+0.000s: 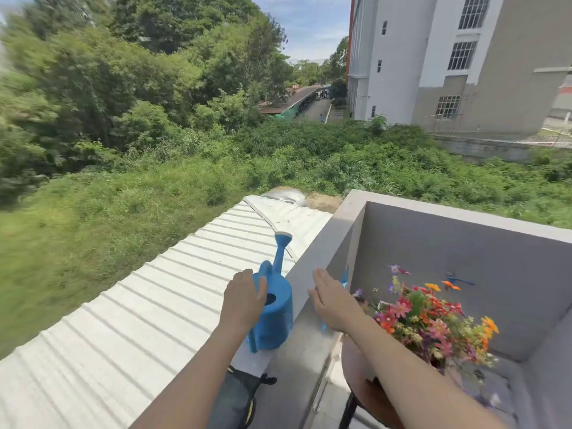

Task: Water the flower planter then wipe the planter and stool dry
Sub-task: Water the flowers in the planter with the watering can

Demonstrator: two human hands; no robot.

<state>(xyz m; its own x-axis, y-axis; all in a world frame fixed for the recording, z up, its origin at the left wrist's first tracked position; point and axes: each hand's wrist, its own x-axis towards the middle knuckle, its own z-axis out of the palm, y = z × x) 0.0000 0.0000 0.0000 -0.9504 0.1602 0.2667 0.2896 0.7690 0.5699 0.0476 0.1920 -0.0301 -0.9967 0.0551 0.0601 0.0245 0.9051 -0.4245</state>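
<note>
Brown round stool [365, 394] sits nearest, under the right forearm, carrying the flower planter [430, 323] in the balcony corner. Right hand [332, 300] hovers flat over the grey ledge [312, 274], fingers spread, holding nothing; a blue scrap beneath it can't be identified. Left hand [244, 300] is wrapped on the blue watering can [274, 311] standing on the ledge's outer edge. White corrugated roof [139, 305] lies beyond.

Blue watering can [274, 308], multicoloured flowers [430, 320]

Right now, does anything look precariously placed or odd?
The blue plastic watering can stands at the outer edge of the grey parapet ledge, above the white corrugated roof. The left hand touches it.
</note>
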